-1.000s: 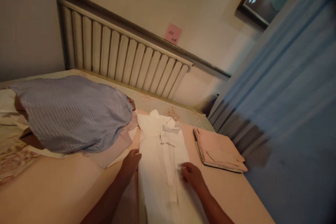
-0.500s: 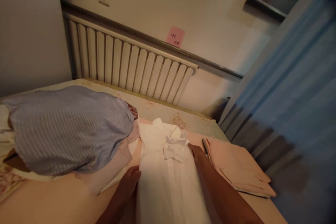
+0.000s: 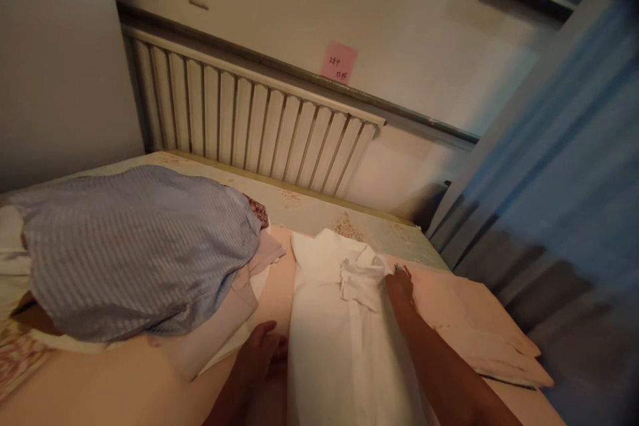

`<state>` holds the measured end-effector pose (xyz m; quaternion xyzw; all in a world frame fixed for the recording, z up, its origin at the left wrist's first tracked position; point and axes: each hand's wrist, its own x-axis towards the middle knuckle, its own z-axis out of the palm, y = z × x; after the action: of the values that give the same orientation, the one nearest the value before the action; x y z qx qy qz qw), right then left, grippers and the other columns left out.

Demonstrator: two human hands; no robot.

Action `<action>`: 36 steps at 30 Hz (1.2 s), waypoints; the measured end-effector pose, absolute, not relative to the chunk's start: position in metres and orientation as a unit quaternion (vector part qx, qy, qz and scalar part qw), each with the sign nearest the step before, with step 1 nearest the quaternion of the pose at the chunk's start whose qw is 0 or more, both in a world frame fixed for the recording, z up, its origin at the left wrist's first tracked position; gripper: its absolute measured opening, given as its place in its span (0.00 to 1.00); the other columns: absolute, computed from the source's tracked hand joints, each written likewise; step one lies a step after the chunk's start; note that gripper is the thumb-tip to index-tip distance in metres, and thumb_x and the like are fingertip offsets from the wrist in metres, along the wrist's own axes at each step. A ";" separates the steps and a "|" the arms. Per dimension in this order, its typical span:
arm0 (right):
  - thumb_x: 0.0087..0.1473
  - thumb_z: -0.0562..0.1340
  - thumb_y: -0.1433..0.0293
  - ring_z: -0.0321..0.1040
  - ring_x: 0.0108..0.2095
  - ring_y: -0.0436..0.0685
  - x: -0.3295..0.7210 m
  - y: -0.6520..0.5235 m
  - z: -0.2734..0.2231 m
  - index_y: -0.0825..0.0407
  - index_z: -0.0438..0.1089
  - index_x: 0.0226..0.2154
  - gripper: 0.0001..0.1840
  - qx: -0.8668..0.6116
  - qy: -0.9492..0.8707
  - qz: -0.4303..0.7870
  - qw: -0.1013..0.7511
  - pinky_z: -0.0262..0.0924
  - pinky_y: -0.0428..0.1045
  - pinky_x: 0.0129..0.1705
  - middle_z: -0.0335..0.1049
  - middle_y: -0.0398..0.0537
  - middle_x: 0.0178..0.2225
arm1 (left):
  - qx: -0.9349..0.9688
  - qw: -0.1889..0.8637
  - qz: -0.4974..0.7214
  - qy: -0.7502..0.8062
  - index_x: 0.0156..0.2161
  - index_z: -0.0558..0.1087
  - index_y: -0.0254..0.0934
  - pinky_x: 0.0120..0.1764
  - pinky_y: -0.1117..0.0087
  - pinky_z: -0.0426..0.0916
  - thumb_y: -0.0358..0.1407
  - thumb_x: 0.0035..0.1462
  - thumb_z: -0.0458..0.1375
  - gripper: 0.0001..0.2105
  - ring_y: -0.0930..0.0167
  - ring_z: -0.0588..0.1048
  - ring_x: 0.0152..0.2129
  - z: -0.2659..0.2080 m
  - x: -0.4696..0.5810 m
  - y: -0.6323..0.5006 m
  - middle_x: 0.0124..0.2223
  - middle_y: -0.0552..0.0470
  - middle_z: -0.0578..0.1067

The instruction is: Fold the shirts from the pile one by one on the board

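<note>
A white shirt (image 3: 319,319), folded long and narrow, lies in front of me with its collar at the far end. A crumpled ruffled piece (image 3: 359,279) sits on top near the collar. My right hand (image 3: 401,287) is closed at the shirt's upper right edge by the collar; its fingertips are partly hidden. Just left of the shirt, my left hand (image 3: 260,351) is apart from the cloth, fingers loosely bent and spread, holding nothing.
A blue-grey striped garment (image 3: 140,253) covers a heap on the left, with pale folded cloth (image 3: 214,326) beside it. Folded pink cloth (image 3: 479,319) lies at right. Beyond are a radiator (image 3: 249,116), a wall and a blue curtain (image 3: 559,213).
The white shirt has shifted right along with my right hand. My left hand has come off the shirt's left edge, leaving a gap. The view has also turned slightly.
</note>
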<state>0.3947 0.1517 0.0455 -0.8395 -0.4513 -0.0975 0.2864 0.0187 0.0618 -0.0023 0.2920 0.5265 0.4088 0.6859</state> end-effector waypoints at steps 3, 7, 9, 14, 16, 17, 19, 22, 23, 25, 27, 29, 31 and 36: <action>0.62 0.54 0.69 0.65 0.50 0.62 0.385 0.156 0.058 0.58 0.64 0.53 0.18 -0.836 -0.446 -0.136 0.288 0.60 0.58 0.52 0.66 0.60 0.51 | 0.325 0.686 0.394 0.518 0.51 0.64 0.35 0.34 0.63 0.74 0.43 0.49 0.60 0.25 0.63 0.79 0.33 -0.007 0.021 0.059 0.41 0.42 0.77; 0.60 0.46 0.74 0.62 0.53 0.60 0.338 0.189 0.077 0.60 0.65 0.52 0.22 -0.785 -0.540 -0.148 0.264 0.53 0.52 0.54 0.68 0.60 0.51 | 0.368 0.680 0.384 0.505 0.49 0.66 0.34 0.34 0.63 0.73 0.47 0.46 0.60 0.26 0.62 0.78 0.33 -0.004 0.020 0.054 0.38 0.43 0.77; 0.60 0.47 0.72 0.63 0.52 0.56 0.307 0.210 0.082 0.55 0.67 0.51 0.21 -0.752 -0.603 -0.130 0.233 0.53 0.49 0.54 0.69 0.55 0.51 | 0.372 0.685 0.386 0.494 0.48 0.66 0.34 0.33 0.64 0.73 0.47 0.46 0.59 0.26 0.63 0.78 0.32 -0.004 0.020 0.053 0.36 0.45 0.77; 0.59 0.55 0.68 0.65 0.50 0.53 0.253 0.247 0.073 0.50 0.69 0.48 0.16 -0.706 -0.695 -0.067 0.118 0.53 0.45 0.51 0.72 0.49 0.48 | 0.365 0.683 0.388 0.499 0.46 0.66 0.35 0.29 0.65 0.72 0.46 0.46 0.59 0.24 0.67 0.76 0.27 -0.015 0.023 0.055 0.34 0.48 0.75; 0.60 0.54 0.67 0.66 0.49 0.56 0.245 0.253 0.066 0.51 0.68 0.48 0.16 -0.718 -0.690 -0.054 0.076 0.54 0.48 0.49 0.73 0.52 0.46 | 0.360 0.681 0.385 0.508 0.45 0.66 0.36 0.27 0.66 0.71 0.45 0.48 0.58 0.21 0.69 0.74 0.24 -0.020 0.026 0.056 0.32 0.51 0.74; 0.60 0.54 0.67 0.67 0.49 0.58 0.243 0.255 0.063 0.52 0.68 0.48 0.15 -0.724 -0.686 -0.049 0.057 0.55 0.49 0.48 0.73 0.54 0.45 | 0.359 0.680 0.383 0.512 0.45 0.66 0.36 0.26 0.67 0.70 0.44 0.49 0.58 0.19 0.70 0.73 0.23 -0.022 0.026 0.057 0.32 0.51 0.73; 0.59 0.54 0.68 0.68 0.48 0.59 0.242 0.256 0.060 0.52 0.70 0.45 0.14 -0.731 -0.681 -0.041 0.026 0.55 0.49 0.46 0.74 0.55 0.43 | 0.357 0.683 0.378 0.513 0.45 0.66 0.36 0.25 0.69 0.70 0.41 0.51 0.57 0.17 0.72 0.73 0.22 -0.024 0.028 0.057 0.31 0.52 0.73; 0.59 0.52 0.71 0.69 0.47 0.56 0.241 0.255 0.061 0.49 0.70 0.45 0.15 -0.732 -0.681 -0.035 0.001 0.56 0.47 0.43 0.75 0.51 0.43 | 0.364 0.691 0.384 0.492 0.45 0.66 0.37 0.26 0.71 0.69 0.38 0.52 0.56 0.15 0.73 0.72 0.23 -0.023 0.028 0.056 0.30 0.54 0.72; 0.59 0.51 0.72 0.69 0.47 0.55 0.242 0.254 0.063 0.48 0.69 0.47 0.16 -0.735 -0.677 -0.038 -0.002 0.56 0.46 0.42 0.74 0.51 0.44 | 0.365 0.692 0.382 0.492 0.45 0.66 0.37 0.26 0.71 0.69 0.38 0.52 0.56 0.15 0.73 0.72 0.22 -0.022 0.028 0.055 0.30 0.54 0.72; 0.59 0.49 0.74 0.69 0.47 0.56 0.245 0.251 0.067 0.48 0.66 0.51 0.20 -0.749 -0.660 -0.052 -0.008 0.57 0.47 0.41 0.73 0.52 0.46 | 0.367 0.688 0.372 0.503 0.45 0.66 0.37 0.26 0.71 0.69 0.38 0.52 0.56 0.14 0.74 0.71 0.22 -0.021 0.027 0.055 0.29 0.54 0.72; 0.59 0.48 0.75 0.70 0.47 0.58 0.251 0.246 0.070 0.51 0.65 0.52 0.21 -0.764 -0.641 -0.064 -0.019 0.58 0.48 0.41 0.73 0.56 0.47 | 0.364 0.687 0.365 0.511 0.45 0.66 0.36 0.26 0.71 0.70 0.38 0.53 0.56 0.14 0.74 0.71 0.22 -0.020 0.028 0.055 0.29 0.54 0.71; 0.59 0.48 0.75 0.71 0.46 0.59 0.256 0.241 0.071 0.53 0.66 0.50 0.19 -0.769 -0.635 -0.067 -0.035 0.59 0.49 0.41 0.73 0.58 0.45 | 0.365 0.688 0.370 0.507 0.45 0.65 0.36 0.26 0.70 0.70 0.37 0.53 0.55 0.14 0.73 0.72 0.22 -0.020 0.028 0.055 0.29 0.54 0.71; 0.59 0.49 0.74 0.72 0.45 0.60 0.260 0.236 0.070 0.54 0.68 0.48 0.18 -0.766 -0.637 -0.067 -0.053 0.60 0.50 0.41 0.73 0.59 0.43 | 0.364 0.688 0.375 0.504 0.45 0.66 0.36 0.26 0.70 0.70 0.37 0.53 0.55 0.14 0.73 0.72 0.23 -0.020 0.028 0.055 0.30 0.53 0.72; 0.62 0.51 0.73 0.71 0.46 0.61 0.260 0.229 0.062 0.56 0.68 0.47 0.15 -0.759 -0.642 -0.064 -0.093 0.63 0.52 0.43 0.72 0.60 0.43 | 0.363 0.693 0.366 0.504 0.45 0.65 0.36 0.26 0.71 0.69 0.35 0.53 0.55 0.13 0.73 0.72 0.23 -0.017 0.029 0.054 0.32 0.52 0.73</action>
<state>0.2601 0.2291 0.0622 -0.7587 -0.6416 -0.0637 -0.0931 0.0287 0.0544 -0.0166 0.3629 0.5042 0.3661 0.6928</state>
